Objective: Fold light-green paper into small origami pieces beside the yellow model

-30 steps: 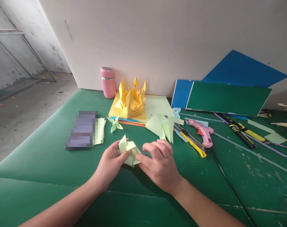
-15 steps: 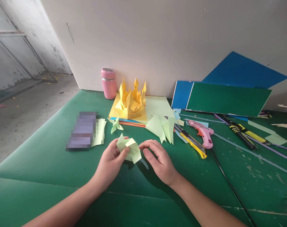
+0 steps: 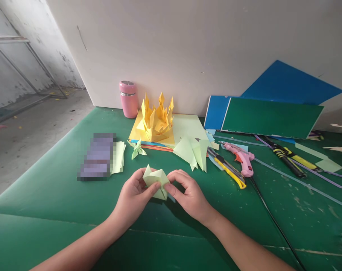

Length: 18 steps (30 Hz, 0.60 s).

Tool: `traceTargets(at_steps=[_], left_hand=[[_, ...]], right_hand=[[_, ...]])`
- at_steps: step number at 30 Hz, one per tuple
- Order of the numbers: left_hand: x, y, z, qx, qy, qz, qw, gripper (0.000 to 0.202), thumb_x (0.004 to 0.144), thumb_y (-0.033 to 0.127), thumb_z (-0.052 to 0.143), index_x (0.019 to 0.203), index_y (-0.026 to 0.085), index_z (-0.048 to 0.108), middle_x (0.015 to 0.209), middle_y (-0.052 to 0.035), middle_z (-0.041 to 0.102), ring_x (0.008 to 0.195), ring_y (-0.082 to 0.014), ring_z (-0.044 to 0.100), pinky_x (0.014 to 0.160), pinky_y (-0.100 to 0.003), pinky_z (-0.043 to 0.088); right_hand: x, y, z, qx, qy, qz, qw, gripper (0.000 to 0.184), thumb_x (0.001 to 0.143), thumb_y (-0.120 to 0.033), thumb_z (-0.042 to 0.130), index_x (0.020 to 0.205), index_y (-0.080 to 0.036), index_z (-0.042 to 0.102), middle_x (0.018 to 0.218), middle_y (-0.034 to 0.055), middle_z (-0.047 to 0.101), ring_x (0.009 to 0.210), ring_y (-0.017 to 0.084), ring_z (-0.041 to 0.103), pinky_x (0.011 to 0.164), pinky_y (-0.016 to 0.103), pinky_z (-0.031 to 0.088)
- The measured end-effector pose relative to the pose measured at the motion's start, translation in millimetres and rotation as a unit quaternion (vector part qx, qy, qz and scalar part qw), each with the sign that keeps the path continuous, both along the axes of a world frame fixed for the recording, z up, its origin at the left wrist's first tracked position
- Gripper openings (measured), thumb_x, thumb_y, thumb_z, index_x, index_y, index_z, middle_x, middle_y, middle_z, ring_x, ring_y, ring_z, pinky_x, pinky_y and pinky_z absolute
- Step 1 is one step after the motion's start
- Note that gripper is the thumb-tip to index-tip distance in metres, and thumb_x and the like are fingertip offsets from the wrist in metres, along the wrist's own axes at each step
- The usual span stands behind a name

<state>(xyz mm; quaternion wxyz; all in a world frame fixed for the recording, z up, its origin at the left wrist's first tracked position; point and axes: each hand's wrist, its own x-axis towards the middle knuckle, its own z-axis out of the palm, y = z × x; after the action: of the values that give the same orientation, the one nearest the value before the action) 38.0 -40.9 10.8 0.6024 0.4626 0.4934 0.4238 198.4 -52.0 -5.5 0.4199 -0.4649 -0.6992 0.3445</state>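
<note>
Both of my hands hold a small, partly folded light green paper piece (image 3: 155,180) just above the green table cover (image 3: 46,188). My left hand (image 3: 134,197) grips its left side, thumb pressed on top. My right hand (image 3: 187,194) pinches its right edge between thumb and forefinger. A tiny folded green paper flower (image 3: 137,148) lies a little beyond the hands. More folded light green pieces (image 3: 193,150) lie further right.
A yellow origami crown (image 3: 156,120) stands on stacked coloured sheets by a pink flask (image 3: 128,98) at the wall. A yellow utility knife (image 3: 228,169), a pink glue gun (image 3: 242,158) with its black cord, strips and blue and green boards (image 3: 269,114) lie right. A blurred block (image 3: 99,156) sits left.
My right hand opened away from the green piece, then came back and pinched its right edge. The piece has turned in my left hand and sits more closed.
</note>
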Motion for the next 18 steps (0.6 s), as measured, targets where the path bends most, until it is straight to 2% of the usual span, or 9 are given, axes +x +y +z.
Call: traceTargets(at_steps=[12, 15, 18], left_hand=[[-0.4, -1.4, 6.9, -0.009, -0.042, -0.014, 0.999, 0.039, 0.057, 0.031, 0.079, 0.088, 0.018, 0.059, 0.08, 0.0005, 0.066, 0.079, -0.0154, 0.061, 0.067, -0.024, 0.052], [-1.3, -0.9, 3.7, -0.004, -0.031, -0.014, 0.999, 0.04, 0.057, 0.032, 0.079, 0.089, 0.018, 0.061, 0.076, 0.0014, 0.064, 0.074, -0.0143, 0.059, 0.062, -0.022, 0.049], [-3.4, -0.4, -1.0, 0.015, 0.018, -0.022, 0.999, 0.03, 0.061, 0.036, 0.077, 0.079, 0.016, 0.063, 0.066, 0.0031, 0.059, 0.062, -0.011, 0.052, 0.055, -0.02, 0.043]], right_hand=[[-0.1, -0.2, -2.9, 0.005, 0.002, -0.035, 0.999, 0.025, 0.084, -0.03, 0.058, 0.064, -0.022, 0.046, 0.069, 0.0001, 0.055, 0.07, 0.017, 0.052, 0.066, 0.029, 0.044], [-0.8, -0.2, -3.2, 0.01, -0.003, -0.032, 0.999, 0.03, 0.085, -0.034, 0.059, 0.062, -0.022, 0.045, 0.069, 0.0006, 0.057, 0.069, 0.017, 0.051, 0.064, 0.029, 0.044], [-1.7, -0.9, -3.3, 0.016, -0.009, -0.025, 1.0, 0.03, 0.085, -0.033, 0.06, 0.061, -0.022, 0.045, 0.068, 0.0006, 0.057, 0.069, 0.017, 0.051, 0.064, 0.029, 0.043]])
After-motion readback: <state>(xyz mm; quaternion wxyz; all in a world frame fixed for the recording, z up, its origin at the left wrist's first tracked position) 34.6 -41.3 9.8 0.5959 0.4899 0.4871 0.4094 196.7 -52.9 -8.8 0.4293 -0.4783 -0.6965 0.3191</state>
